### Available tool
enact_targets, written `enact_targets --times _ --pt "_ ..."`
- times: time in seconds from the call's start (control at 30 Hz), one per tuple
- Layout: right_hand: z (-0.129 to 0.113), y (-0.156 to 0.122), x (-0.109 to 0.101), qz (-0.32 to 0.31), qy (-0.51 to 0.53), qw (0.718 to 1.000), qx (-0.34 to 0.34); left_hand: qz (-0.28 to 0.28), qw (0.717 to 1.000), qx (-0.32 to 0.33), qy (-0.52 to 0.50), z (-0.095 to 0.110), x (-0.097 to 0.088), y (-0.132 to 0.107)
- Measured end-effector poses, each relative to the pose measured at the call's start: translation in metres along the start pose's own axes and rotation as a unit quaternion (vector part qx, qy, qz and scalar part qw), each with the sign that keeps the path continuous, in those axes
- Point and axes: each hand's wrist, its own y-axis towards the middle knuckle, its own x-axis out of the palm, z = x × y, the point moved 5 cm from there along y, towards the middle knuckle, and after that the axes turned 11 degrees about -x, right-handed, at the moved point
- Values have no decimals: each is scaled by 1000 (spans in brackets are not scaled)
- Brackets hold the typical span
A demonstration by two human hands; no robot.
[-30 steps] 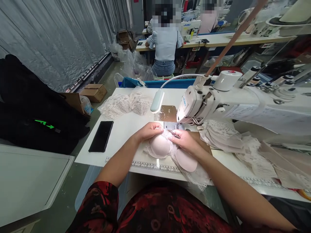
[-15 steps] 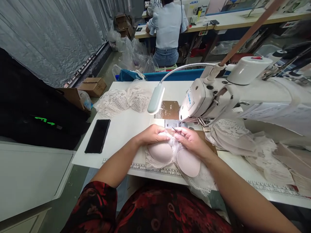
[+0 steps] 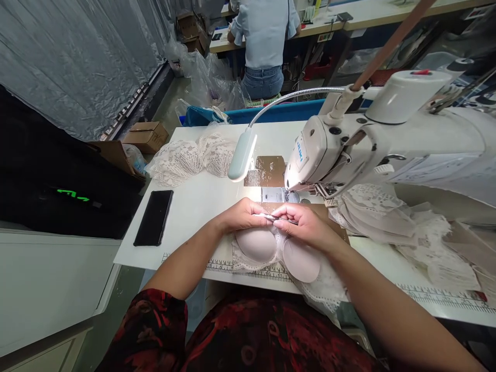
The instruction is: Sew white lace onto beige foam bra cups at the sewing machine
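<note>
A pale pink bra (image 3: pixel 256 246) with moulded cups and lace edging lies at the table's front edge, its cups toward me. My left hand (image 3: pixel 242 214) is closed on the bra's upper edge, thumb and fingers pinched together. Close beside it, my right hand (image 3: pixel 304 222) grips slim, pointed metal thread snips (image 3: pixel 268 216), whose tip reaches across to the left fingertips. The fingers partly cover the snips, and the bit of fabric between the two hands is hidden. Just beyond stands the sewing machine (image 3: pixel 325 150), its needle area lit by a lamp (image 3: pixel 242 155).
A cream lace bra (image 3: pixel 182 161) and a black phone (image 3: pixel 153 218) lie on the left of the white table (image 3: pixel 201 201). Lace pieces (image 3: pixel 380 214) are piled under the machine arm at right. Ahead, a person (image 3: pixel 264 46) sits at another bench. Cardboard boxes (image 3: pixel 146 137) stand on the floor.
The snips in my right hand have swung from pointing up and away to pointing left, and their tip now meets my left fingertips. My hands have come together. The view has tilted down slightly.
</note>
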Motion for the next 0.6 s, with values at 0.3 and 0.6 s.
enact_targets --times 0.3,0.6 --pt "13 -1 -2 65 -9 998 13 13 1000 -16 -4 2 1 -2" --pt "15 -1 4 34 50 997 46 -55 995 -3 79 7 -2 -9"
